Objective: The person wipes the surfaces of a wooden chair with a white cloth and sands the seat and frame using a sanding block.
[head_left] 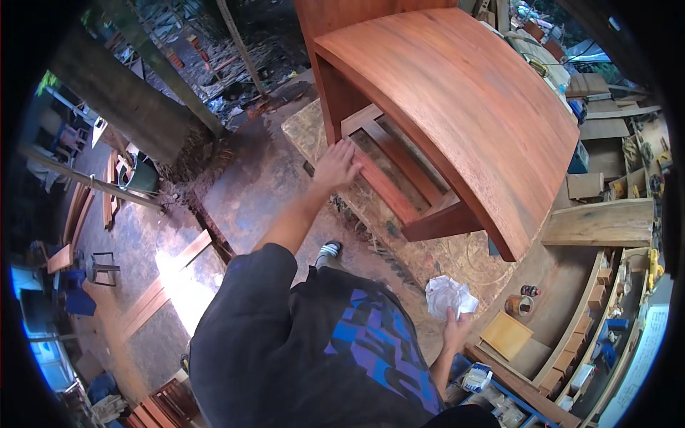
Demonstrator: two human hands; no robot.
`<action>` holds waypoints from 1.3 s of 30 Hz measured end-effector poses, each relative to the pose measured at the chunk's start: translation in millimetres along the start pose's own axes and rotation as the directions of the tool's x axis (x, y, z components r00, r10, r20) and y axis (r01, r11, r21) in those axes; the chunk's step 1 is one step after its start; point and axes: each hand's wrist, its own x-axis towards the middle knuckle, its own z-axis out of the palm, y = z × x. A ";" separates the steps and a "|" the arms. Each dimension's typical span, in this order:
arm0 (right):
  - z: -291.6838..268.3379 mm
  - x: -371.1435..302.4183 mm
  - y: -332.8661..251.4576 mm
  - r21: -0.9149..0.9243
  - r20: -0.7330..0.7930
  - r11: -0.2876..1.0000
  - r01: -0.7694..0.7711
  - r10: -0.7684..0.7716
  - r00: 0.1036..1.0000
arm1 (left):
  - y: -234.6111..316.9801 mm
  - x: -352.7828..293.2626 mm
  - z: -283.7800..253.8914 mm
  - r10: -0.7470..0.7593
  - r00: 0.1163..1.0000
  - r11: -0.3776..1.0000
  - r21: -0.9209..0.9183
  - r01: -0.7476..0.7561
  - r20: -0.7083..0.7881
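Note:
A reddish-brown wooden piece of furniture with a broad curved panel (457, 93) rests on a worn worktable (457, 264). Beneath the panel, a lower frame of rails (385, 182) shows. My left hand (339, 167) lies on the near left corner of that frame, its fingers stretched along the wood. Low on the right, away from the furniture, my right hand (454, 329) grips a crumpled white sheet (451, 296), which looks like paper or thin cloth. Part of its fingers is hidden behind the sheet.
Right of the worktable stand an open can (519, 305) and a small dark bottle (530, 290). A shelf (581, 328) with wood blocks curves along the right side. Planks (160, 285) lie on the floor at left, near a dark stool (103, 269). A thick post (135, 100) rises behind.

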 end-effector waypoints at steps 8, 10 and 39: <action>25.8 -14.3 -38.1 0.017 -0.092 1.000 -0.016 0.018 0.996 | 102.9 -42.0 -17.4 0.208 0.978 0.958 -0.206 -0.199 0.021; 30.7 -15.6 -42.8 0.032 -0.091 0.999 -0.016 0.018 0.996 | 107.4 -35.6 -7.0 0.333 0.935 0.902 -0.330 -0.279 0.118; 17.7 -72.2 -32.1 -0.063 -0.223 0.997 -0.052 0.037 0.974 | 168.1 108.0 104.3 0.463 0.867 0.856 -0.348 -0.383 0.184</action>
